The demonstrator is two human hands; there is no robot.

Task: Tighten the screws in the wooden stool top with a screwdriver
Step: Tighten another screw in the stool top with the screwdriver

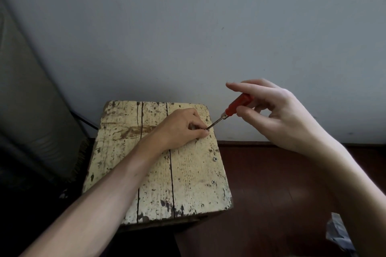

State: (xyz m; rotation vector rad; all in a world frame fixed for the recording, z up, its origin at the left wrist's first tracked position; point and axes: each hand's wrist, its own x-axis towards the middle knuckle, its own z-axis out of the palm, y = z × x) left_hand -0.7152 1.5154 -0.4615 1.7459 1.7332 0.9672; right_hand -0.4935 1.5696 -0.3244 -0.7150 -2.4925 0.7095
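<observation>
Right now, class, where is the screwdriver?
In the head view the screwdriver is right of centre: the right hand holds its red handle, the left hand pinches its tip near the right edge of the stool top.

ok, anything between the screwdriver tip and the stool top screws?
Nothing visible blocks it. The screwdriver, gripped by the right hand, has its tip at the stool top, right beside the left hand and its curled fingertips. Two more screws lie uncovered.

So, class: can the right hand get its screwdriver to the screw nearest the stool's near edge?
Probably yes. That screw lies bare near the stool top's right edge; the left forearm crosses to its left, the right hand holds the screwdriver on that side.
</observation>
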